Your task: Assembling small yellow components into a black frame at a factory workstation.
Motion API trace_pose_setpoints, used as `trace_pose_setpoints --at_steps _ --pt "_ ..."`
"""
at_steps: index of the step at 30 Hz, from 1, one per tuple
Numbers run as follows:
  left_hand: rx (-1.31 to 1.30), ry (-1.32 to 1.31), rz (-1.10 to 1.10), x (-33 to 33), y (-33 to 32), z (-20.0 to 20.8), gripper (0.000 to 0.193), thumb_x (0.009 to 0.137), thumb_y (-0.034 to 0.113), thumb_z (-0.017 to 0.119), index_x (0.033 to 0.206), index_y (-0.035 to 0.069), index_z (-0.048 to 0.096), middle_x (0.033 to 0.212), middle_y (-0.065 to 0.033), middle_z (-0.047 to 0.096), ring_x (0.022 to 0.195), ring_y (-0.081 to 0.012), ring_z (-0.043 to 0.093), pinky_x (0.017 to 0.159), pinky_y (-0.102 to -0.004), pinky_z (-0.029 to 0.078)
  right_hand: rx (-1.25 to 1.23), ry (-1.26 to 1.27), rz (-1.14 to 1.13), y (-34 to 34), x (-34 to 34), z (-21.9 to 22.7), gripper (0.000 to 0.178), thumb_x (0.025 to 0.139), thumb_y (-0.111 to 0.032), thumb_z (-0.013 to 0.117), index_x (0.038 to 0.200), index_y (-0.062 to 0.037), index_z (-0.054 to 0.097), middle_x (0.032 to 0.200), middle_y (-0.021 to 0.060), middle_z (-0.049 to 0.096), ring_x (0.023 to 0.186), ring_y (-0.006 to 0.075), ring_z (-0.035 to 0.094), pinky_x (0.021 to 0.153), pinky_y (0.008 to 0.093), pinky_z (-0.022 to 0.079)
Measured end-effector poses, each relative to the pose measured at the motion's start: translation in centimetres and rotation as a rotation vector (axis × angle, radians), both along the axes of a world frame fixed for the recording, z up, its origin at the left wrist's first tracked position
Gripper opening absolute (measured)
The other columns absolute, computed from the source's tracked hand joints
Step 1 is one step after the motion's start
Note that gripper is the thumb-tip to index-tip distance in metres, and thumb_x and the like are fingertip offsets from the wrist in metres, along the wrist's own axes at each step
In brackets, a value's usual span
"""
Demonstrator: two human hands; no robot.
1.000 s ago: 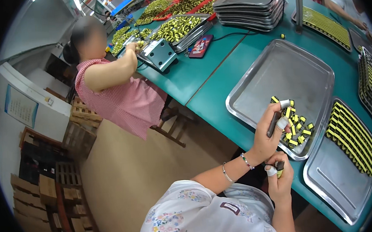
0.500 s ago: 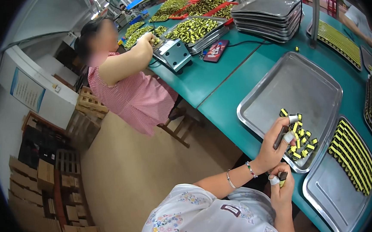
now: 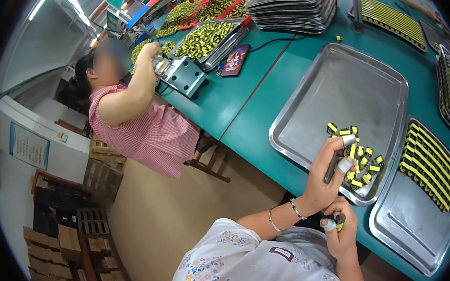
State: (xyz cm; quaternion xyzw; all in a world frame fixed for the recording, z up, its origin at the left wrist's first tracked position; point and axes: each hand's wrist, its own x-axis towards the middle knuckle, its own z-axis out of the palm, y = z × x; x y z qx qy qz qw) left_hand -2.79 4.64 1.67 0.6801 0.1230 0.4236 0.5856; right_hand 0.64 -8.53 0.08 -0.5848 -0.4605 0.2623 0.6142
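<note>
"Which step is in hand?"

"Picking up loose parts, I judge. From here I see the left hand (image 3: 316, 182) gripping a slim dark rod (image 3: 332, 167), its fingertips (image 3: 348, 139) over small yellow-and-black blocks (image 3: 374, 169) in the wide silver metal tray (image 3: 341, 90). Whether it also pinches one, I cannot tell."

"And the right hand (image 3: 347, 232)?"

"Closed around a small dark-and-yellow piece (image 3: 339, 218), off the tray's near edge."

"The next move?"

"Probably one light pinch, I think. Farther right, similar neat rows (image 3: 431, 168) fill part of another silver tray (image 3: 408, 221)."

Left hand (image 3: 322, 179) partly hides yellow-black pieces (image 3: 360, 151) — co-worker's face (image 3: 110, 66) blurred
</note>
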Motion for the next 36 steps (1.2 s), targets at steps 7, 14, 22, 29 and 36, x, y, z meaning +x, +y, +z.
trace_pose_setpoints --at_steps 7,14,22,29,36 --pt "-0.042 -0.061 -0.085 0.2 -0.1 -1.1 0.034 0.095 0.004 0.05 0.127 -0.003 0.044 0.115 -0.0098 0.051 0.089 -0.0128 0.058 0.081 -0.0263 0.047 -0.018 -0.118 -0.086 -0.3 -0.4 -0.1 0.037 0.084 -0.035 0.065 0.085 -0.0011 0.05 0.081 0.0153 0.056 0.07 0.0292 0.055 0.061 0.035 0.042" --pt "-0.65 -0.062 -0.191 -1.1 0.6 1.5 0.04 0.09 0.005 0.059 0.128 -0.001 0.045 0.116 -0.0135 0.057 0.092 -0.0159 0.061 0.081 -0.0352 0.056 -0.065 -0.271 -0.013 -1.3 2.1 3.0 0.036 0.08 -0.019 0.066 0.108 0.0008 0.057 0.097 0.0159 0.06 0.081 0.0263 0.059 0.068 0.0329 0.048" --pt "-0.744 0.003 -0.427 -0.8 -1.2 1.4 0.045 0.091 0.022 0.062 0.126 -0.002 0.047 0.11 -0.0121 0.058 0.089 -0.0139 0.06 0.077 -0.031 0.056 -0.197 -0.377 -0.368 -7.1 4.0 5.3 0.038 0.066 -0.01 0.072 0.102 -0.0016 0.065 0.091 0.0123 0.061 0.078 0.0262 0.059 0.067 0.0334 0.048" --pt "-0.747 0.027 -0.4 -1.0 -2.1 1.6 0.044 0.09 0.021 0.063 0.124 -0.003 0.048 0.108 -0.0135 0.06 0.087 -0.0145 0.06 0.075 -0.0308 0.057 -0.197 -0.449 -0.412 -7.1 4.2 5.1 0.033 0.067 -0.011 0.073 0.098 -0.0012 0.064 0.086 0.0098 0.061 0.075 0.026 0.057 0.067 0.0333 0.044" --pt "-0.584 0.074 -0.352 -1.2 -3.0 1.4 0.043 0.085 0.015 0.07 0.119 -0.004 0.052 0.106 -0.0157 0.062 0.085 -0.0166 0.062 0.074 -0.0329 0.057 -0.196 -0.533 -0.431 -5.7 5.3 4.7 0.03 0.071 -0.016 0.072 0.096 -0.0033 0.063 0.085 0.0095 0.061 0.077 0.0289 0.057 0.067 0.037 0.045"
